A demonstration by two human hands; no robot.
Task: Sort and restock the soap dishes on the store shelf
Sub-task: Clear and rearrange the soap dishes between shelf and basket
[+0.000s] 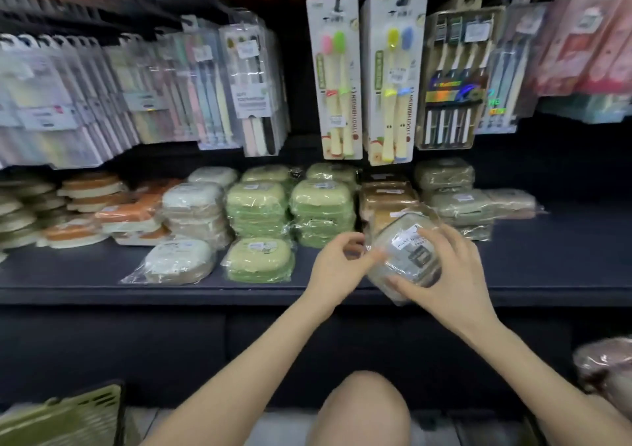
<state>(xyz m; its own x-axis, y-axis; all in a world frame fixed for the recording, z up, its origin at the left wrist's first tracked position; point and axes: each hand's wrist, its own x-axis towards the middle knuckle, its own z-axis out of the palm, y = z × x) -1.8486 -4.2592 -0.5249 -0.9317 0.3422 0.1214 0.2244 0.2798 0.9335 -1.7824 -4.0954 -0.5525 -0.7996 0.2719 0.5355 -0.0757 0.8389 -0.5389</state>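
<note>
A plastic-wrapped grey-green soap dish [402,254] with a white label is held tilted above the front of the dark shelf [85,274]. My right hand [448,274] grips it from the right, fingers over its top and thumb under its near edge. My left hand [337,264] pinches its wrapper at the left side. Behind it stand stacks of wrapped soap dishes: brown ones [386,196], green ones [323,209], more green [256,209], white ones [193,206] and orange-and-white ones [92,189]. Single green [260,259] and white [178,261] dishes lie in front.
Grey-green dishes [458,203] are piled at the right rear of the shelf. Toothbrush packs [337,73] hang just above the stacks. A green basket [65,418] sits at lower left, and a wrapped item [605,367] at lower right. My knee [362,411] is below.
</note>
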